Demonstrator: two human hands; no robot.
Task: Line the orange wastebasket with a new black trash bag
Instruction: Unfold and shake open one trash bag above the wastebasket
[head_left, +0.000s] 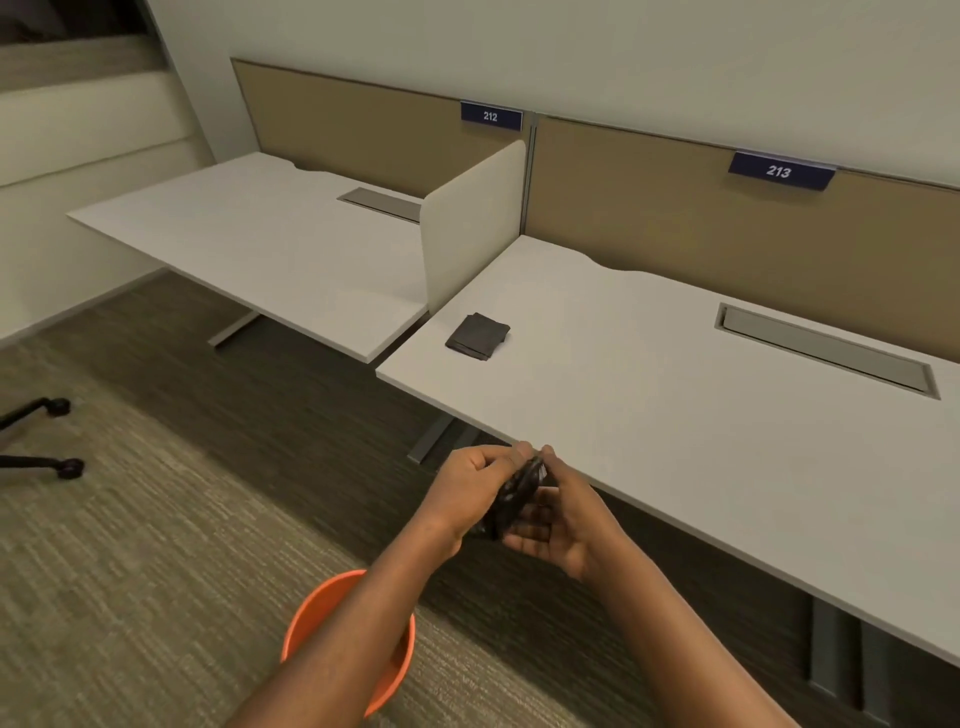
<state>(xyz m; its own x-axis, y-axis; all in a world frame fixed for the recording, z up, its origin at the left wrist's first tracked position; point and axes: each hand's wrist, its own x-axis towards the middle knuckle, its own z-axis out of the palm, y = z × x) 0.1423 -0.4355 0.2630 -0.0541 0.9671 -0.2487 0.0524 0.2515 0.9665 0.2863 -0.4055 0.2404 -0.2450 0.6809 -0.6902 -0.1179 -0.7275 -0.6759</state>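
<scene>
desk (649, 395): folded black bags (478, 336) (near corner) | carpet (130, 545): orange wastebasket (311, 613)

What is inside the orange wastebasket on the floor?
The orange wastebasket shows a bare orange inner wall with no bag in it. The left forearm covers its middle and bottom, so those parts are hidden.

Two desks stand side by side against a back panel, a divider (475, 223) between them. On the right desk (649, 395), near its left front corner, lies a stack of folded bags (478, 336). The wastebasket (317, 613) sits on the carpet (130, 545) before that desk (partly hidden under the person's forearm). Chair legs (41, 436) lie far left.
</scene>
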